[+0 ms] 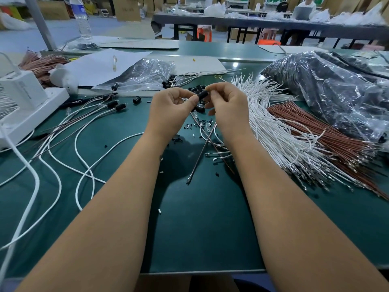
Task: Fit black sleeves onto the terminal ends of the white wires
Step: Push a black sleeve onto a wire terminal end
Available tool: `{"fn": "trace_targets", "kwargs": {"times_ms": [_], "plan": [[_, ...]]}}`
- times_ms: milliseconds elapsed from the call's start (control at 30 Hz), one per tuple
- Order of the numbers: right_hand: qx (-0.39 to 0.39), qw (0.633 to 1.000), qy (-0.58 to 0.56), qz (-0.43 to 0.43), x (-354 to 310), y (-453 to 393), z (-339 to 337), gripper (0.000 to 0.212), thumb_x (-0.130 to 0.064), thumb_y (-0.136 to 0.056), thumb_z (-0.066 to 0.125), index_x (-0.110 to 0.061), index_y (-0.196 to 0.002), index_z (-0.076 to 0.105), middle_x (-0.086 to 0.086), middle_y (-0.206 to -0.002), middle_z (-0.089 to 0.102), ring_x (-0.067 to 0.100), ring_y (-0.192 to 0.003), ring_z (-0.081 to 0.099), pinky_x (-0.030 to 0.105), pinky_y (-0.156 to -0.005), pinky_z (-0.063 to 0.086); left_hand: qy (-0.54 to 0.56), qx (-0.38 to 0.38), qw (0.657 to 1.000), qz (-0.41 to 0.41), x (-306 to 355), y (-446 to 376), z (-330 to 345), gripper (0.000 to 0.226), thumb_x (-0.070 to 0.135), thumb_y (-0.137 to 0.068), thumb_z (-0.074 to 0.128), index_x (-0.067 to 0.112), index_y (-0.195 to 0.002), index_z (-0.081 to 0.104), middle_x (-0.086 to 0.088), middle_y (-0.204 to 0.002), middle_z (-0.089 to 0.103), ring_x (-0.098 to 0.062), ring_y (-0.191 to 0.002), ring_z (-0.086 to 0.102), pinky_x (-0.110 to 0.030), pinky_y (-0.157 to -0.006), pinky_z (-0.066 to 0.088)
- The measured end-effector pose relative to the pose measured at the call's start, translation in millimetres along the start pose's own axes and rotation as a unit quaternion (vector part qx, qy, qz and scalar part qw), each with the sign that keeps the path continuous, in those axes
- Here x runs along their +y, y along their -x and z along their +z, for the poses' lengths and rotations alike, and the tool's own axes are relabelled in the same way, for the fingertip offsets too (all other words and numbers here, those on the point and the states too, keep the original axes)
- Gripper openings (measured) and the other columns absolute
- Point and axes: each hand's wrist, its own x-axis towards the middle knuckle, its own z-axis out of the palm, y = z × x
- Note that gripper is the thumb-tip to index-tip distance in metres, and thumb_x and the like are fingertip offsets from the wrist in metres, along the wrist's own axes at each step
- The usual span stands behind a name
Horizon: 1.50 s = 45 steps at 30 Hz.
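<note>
both hands are raised over the green mat, the left hand and right hand together pinching one black sleeve between their fingertips, so the fitting step looks under way. next, i judge, the sleeve needs a wire end lined up and pushed in. whether a white wire already enters it is hidden by the fingers.

On your green counter a bundle of brown wires lies at your right, beside a crinkled clear plastic bag of dark parts. At your left sits a white power strip; a water bottle stands far back.
</note>
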Motion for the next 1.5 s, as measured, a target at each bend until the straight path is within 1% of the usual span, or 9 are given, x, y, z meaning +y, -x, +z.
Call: {"fn": "trace_targets", "kwargs": {"times_ms": [133, 367, 600, 733, 1000, 1133, 1200, 1333, 1500], "plan": [[-0.056, 0.989, -0.108, 0.083, -1.4, 0.7, 1.4, 0.019, -0.005, -0.096, 0.049, -0.010, -0.100, 0.067, 0.006, -0.086, 0.065, 0.013, -0.062, 0.057, 0.023, -0.056, 0.048, 0.010, 0.005, 1.000, 0.000, 0.4, -0.1, -0.7, 0.015, 0.017, -0.086, 0.070, 0.027, -0.075, 0.067, -0.013, -0.066, 0.063, -0.016, -0.061, 0.050, -0.023, -0.059, 0.043], [-0.048, 0.992, -0.082, 0.077, 4.5, -0.6, 5.0, 0.007, -0.003, -0.094, 0.058, -0.007, -0.093, 0.064, 0.002, -0.075, 0.064, 0.007, -0.053, 0.058, 0.021, -0.057, 0.052, 0.024, -0.017, 0.999, -0.020, 1.9, -2.2, 2.8, 0.008, 0.007, -0.090, 0.063, 0.007, -0.085, 0.069, 0.017, -0.052, 0.060, 0.007, -0.048, 0.053, -0.004, -0.052, 0.040], [-0.037, 0.988, -0.115, 0.094, 8.6, -3.6, 4.1, 0.008, -0.003, -0.095, 0.056, -0.005, -0.093, 0.063, 0.005, -0.073, 0.060, 0.008, -0.054, 0.057, 0.023, -0.057, 0.053, 0.038, -0.055, 0.997, -0.048, 1.6, -3.7, 1.1, 0.012, 0.004, -0.094, 0.055, 0.004, -0.095, 0.067, 0.018, -0.040, 0.049, 0.002, -0.038, 0.042, -0.006, -0.045, 0.032], [-0.032, 0.998, 0.011, 0.044, 10.0, -5.4, -0.2, 0.006, -0.010, -0.095, 0.058, -0.009, -0.092, 0.063, 0.002, -0.071, 0.062, 0.006, -0.054, 0.059, 0.025, -0.059, 0.053, 0.014, -0.036, 0.999, -0.015, 2.7, 3.9, 9.7, 0.010, 0.008, -0.091, 0.062, 0.013, -0.091, 0.070, -0.002, -0.068, 0.069, -0.009, -0.061, 0.053, -0.016, -0.062, 0.040], [0.023, 0.996, 0.080, 0.027, -3.4, -3.1, -9.5, 0.007, -0.018, -0.095, 0.056, -0.019, -0.089, 0.060, -0.001, -0.082, 0.063, 0.021, -0.079, 0.062, 0.042, -0.076, 0.054, 0.021, 0.011, 0.999, -0.023, 12.2, 7.3, 25.1, 0.009, 0.011, -0.089, 0.066, 0.005, -0.090, 0.073, 0.018, -0.050, 0.057, 0.006, -0.045, 0.047, -0.005, -0.050, 0.034], [0.044, 0.987, 0.155, 0.012, -10.6, -16.4, -28.6, 0.012, -0.022, -0.095, 0.053, -0.018, -0.088, 0.062, -0.004, -0.080, 0.061, 0.016, -0.076, 0.059, 0.029, -0.067, 0.047, 0.017, 0.004, 1.000, -0.024, 26.2, 2.8, 38.2, 0.008, 0.016, -0.089, 0.065, 0.014, -0.085, 0.073, -0.008, -0.068, 0.068, -0.009, -0.058, 0.052, -0.024, -0.061, 0.043], [0.041, 0.976, 0.216, 0.001, -11.4, -21.1, -43.6, 0.014, -0.024, -0.094, 0.053, -0.017, -0.088, 0.063, -0.009, -0.074, 0.056, 0.008, -0.068, 0.052, 0.022, -0.057, 0.035, 0.015, -0.003, 1.000, -0.024, 30.6, 1.8, 47.8, 0.010, 0.017, -0.088, 0.065, 0.018, -0.082, 0.072, -0.016, -0.072, 0.068, -0.016, -0.059, 0.050, -0.028, -0.061, 0.041], [0.054, 0.944, 0.324, 0.018, -6.2, -24.3, -82.0, 0.018, -0.018, -0.095, 0.047, -0.013, -0.085, 0.061, -0.004, -0.072, 0.056, 0.012, -0.063, 0.045, 0.026, -0.052, 0.028, 0.005, 0.020, 0.999, -0.036, 36.1, 3.3, 66.7, 0.013, 0.022, -0.088, 0.065, 0.026, -0.077, 0.069, 0.010, -0.053, 0.054, -0.010, -0.048, 0.042, -0.025, -0.054, 0.035], [0.117, 0.854, 0.501, 0.077, 6.5, -18.3, -126.9, 0.034, 0.003, -0.087, 0.042, -0.008, -0.112, 0.063, 0.011, -0.115, 0.062, 0.029, -0.105, 0.051, 0.035, -0.079, 0.040, 0.021, 0.011, 0.997, -0.069, 34.3, 9.1, 90.1, 0.010, 0.022, -0.090, 0.064, 0.017, -0.085, 0.071, 0.006, -0.053, 0.049, -0.012, -0.045, 0.037, -0.026, -0.051, 0.031]]}}
